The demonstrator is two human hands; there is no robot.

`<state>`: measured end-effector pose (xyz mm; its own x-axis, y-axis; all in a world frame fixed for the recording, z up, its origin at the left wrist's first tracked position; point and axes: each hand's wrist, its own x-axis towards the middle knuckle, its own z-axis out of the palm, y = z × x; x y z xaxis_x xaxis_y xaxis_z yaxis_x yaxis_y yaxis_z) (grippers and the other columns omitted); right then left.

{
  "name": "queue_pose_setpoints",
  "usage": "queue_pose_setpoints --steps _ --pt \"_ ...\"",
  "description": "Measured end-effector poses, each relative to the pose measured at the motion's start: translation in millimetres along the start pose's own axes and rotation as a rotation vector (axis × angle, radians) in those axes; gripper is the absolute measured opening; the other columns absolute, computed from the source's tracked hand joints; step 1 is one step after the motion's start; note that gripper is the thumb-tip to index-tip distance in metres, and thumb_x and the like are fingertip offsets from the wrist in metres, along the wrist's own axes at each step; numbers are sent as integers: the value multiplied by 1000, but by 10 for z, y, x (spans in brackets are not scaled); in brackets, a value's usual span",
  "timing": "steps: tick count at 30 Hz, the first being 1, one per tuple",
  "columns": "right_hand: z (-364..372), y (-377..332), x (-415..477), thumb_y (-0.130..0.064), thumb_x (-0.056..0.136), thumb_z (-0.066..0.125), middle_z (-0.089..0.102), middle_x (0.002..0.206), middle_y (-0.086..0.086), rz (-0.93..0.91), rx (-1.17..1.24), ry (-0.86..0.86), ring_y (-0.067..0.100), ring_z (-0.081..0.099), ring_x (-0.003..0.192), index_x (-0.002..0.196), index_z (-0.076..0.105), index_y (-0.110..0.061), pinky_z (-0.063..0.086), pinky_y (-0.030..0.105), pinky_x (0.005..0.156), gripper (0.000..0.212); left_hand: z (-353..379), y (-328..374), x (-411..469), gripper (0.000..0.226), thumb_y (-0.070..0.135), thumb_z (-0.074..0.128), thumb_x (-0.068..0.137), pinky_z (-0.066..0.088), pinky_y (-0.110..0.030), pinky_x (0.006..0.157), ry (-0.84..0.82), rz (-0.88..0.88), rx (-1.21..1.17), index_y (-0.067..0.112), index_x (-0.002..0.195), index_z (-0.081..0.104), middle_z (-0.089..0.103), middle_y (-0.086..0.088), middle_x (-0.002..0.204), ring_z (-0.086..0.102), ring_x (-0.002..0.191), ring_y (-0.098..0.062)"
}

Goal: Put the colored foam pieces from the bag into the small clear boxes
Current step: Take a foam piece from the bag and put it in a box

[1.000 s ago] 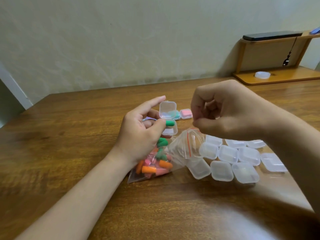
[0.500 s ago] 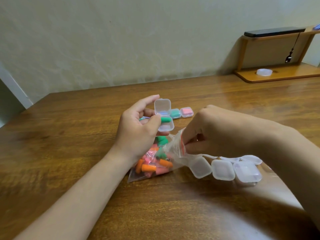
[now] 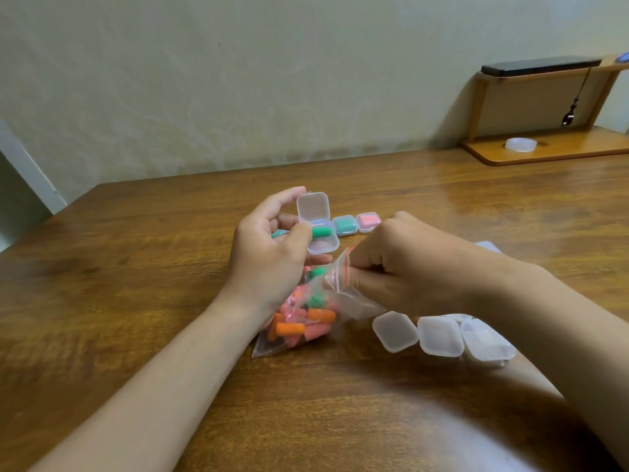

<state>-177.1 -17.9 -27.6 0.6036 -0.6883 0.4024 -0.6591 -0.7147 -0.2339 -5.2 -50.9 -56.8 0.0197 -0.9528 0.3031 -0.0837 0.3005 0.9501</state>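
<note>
Thumb and fingers of the left hand curl round an open clear box, lid up, pinning a green foam piece across it just above the zip bag, whose mouth the right hand pinches with curled fingers. Orange, pink and green foam pieces lie inside the bag; two filled closed boxes sit beyond it, empty clear boxes to its right.

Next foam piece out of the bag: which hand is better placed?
Right hand: its fingers are at the mouth of the bag. The left hand is occupied, holding the open box and a green piece.
</note>
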Motion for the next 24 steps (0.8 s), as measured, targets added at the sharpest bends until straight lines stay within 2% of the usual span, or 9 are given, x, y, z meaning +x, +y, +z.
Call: queue_pose_setpoints --steps 2,4,7,9,11,13,16,20,24 --pt "15 7 -12 -14 89 58 16 51 1 -5 62 32 16 17 51 49 31 -16 33 1 59 49 -2 -3 5 42 -5 55 95 58 -28 58 14 4 12 25 123 65 68 -17 97 75 75 -15" --pt "11 12 -20 -15 92 58 21 48 -1 26 115 15 15 19 49 50 37 -11 31 -4 66 47 -7 -14 10 42 -3 56 94 62 -37 64 31 11 40 26 124 66 69 -15 95 75 80 -17" --pt "-1 -3 -1 -17 88 52 35 46 -4 75 171 -75 13 30 48 53 50 -24 31 11 50 35 -6 -27 13 43 -1 58 93 61 -40 72 52 16 59 24 127 65 70 -8 89 74 83 -16" --pt "-18 -26 8 -16 87 54 42 46 -3 82 205 -113 15 35 47 57 53 -52 30 17 47 47 -2 -21 13 43 1 58 93 59 -39 77 61 25 78 24 129 65 69 -4 86 72 85 -15" --pt "-24 -52 17 -12 87 58 45 47 -2 79 208 -122 15 38 47 58 49 -66 32 16 47 62 2 -11 8 43 1 58 93 60 -36 72 57 23 70 23 130 64 68 -3 86 72 84 -13" --pt "-2 -47 22 -11 84 60 43 46 -6 68 195 -118 13 40 48 50 50 -53 33 15 48 55 11 7 -9 43 -2 56 95 59 -28 60 42 5 46 22 130 64 66 -6 88 73 81 -13" --pt "72 -25 23 -14 80 59 35 44 -9 52 154 -90 13 37 48 44 36 -40 33 15 47 50 18 25 -23 44 -4 55 96 55 -22 53 29 -8 21 21 131 63 65 -11 93 74 75 -12" --pt "135 -62 36 -33 73 44 34 43 -8 56 159 -92 13 34 46 43 39 -43 30 18 45 32 23 48 -31 44 -5 54 96 56 -22 53 16 2 36 20 131 61 63 -12 95 74 71 -7" --pt "119 -84 58 -22 80 58 37 42 -15 69 127 -108 8 43 47 53 45 -66 33 16 46 53 17 26 -17 44 -2 57 94 61 -31 66 41 27 102 21 132 63 67 -8 93 72 80 -8"
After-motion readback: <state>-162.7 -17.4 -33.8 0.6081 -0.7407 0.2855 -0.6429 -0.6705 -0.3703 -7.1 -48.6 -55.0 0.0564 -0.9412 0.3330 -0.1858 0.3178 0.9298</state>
